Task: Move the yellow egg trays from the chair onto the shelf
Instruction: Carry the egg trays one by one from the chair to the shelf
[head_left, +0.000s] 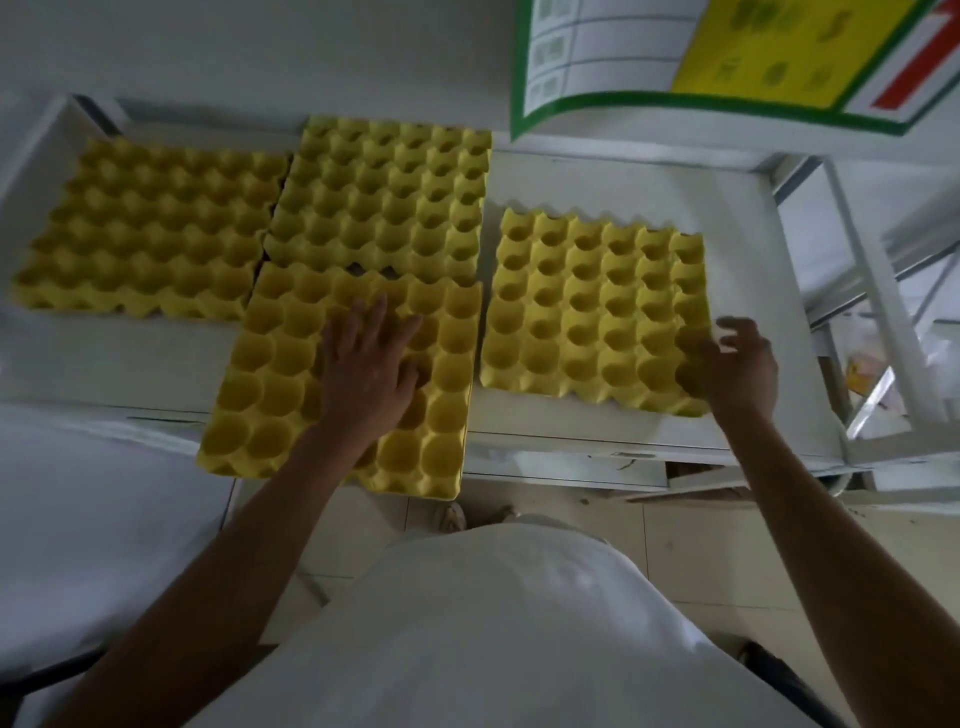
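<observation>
Several yellow egg trays lie on the white shelf (613, 431). One tray (150, 228) sits at the far left, another tray (384, 197) at the back middle. A front middle tray (275, 384) overhangs the shelf's near edge, and its far edge touches the back middle tray. My left hand (369, 374) lies flat on it, fingers spread. The right tray (587, 312) rests flat on the shelf. My right hand (737, 364) curls at its near right corner, thumb and fingers at the tray's edge. The chair is not recognisable in view.
A poster (727, 57) with green border hangs on the wall above the shelf's right part. A white metal frame (878, 291) stands to the right. A white covered surface (88, 530) lies at lower left. Tiled floor and my feet show below the shelf.
</observation>
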